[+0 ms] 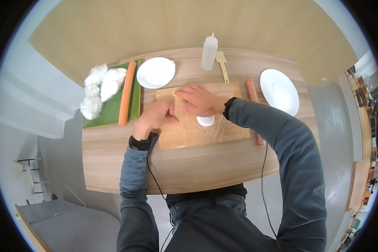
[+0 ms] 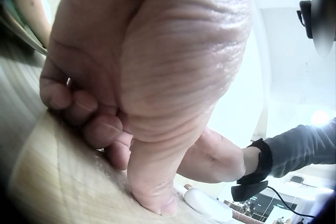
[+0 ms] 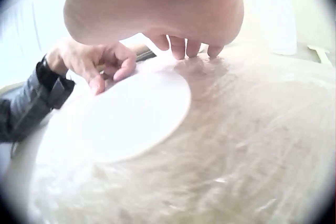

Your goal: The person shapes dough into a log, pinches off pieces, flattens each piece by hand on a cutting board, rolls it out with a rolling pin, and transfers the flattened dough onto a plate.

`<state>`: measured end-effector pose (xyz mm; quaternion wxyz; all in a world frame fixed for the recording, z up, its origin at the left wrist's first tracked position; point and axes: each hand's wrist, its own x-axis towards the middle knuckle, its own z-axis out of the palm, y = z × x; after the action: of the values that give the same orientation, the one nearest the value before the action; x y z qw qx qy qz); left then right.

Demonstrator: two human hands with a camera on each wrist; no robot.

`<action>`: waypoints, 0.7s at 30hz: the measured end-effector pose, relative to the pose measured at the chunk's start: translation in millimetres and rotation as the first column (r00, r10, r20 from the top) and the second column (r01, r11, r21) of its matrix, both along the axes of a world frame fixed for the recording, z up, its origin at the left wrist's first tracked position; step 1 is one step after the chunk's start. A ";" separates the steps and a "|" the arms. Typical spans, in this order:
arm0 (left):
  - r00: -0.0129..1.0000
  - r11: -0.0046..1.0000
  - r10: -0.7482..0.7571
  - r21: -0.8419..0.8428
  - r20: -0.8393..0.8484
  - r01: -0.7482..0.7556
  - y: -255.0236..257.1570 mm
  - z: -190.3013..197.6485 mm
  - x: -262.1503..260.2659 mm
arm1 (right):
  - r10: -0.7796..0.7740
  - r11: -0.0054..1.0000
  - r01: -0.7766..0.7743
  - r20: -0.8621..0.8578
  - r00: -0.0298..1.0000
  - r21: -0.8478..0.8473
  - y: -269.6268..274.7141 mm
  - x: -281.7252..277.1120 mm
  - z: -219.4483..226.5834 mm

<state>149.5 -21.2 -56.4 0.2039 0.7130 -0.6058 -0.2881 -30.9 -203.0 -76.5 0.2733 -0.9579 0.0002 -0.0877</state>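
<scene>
A wooden board (image 1: 172,136) with shiny, wrinkled plastic wrap (image 3: 231,176) over it lies in front of me. On it is a flat, round white piece (image 1: 206,121), seen large in the right wrist view. My left hand (image 1: 156,115) is at the board's left side, fingers loosely bent; in the left wrist view the thumb (image 2: 152,182) and fingertips come down at the board surface. My right hand (image 1: 201,100) reaches across the board's far half, palm down, fingers extended, fingertips at the wrap beyond the white piece. Neither hand shows anything gripped.
At left, a green tray (image 1: 113,122) bears plastic-wrapped white lumps (image 1: 97,90) and an orange rolling pin (image 1: 127,93). Behind stand a white plate (image 1: 156,72), a squeeze bottle (image 1: 209,52) and a cream spatula (image 1: 222,65). Right are a reddish rod (image 1: 252,90) and another white plate (image 1: 279,92).
</scene>
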 end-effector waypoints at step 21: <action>0.998 0.999 0.042 -0.018 0.047 -0.041 0.8 1.0 -4.5 | -0.001 0.997 0.001 -0.004 1.000 -0.079 -10.2 19.7 1.3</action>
<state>145.0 -20.4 -55.4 0.2016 0.7302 -0.5982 -0.2615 -11.2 -213.1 -75.2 0.2352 -0.9681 -0.0022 -0.0860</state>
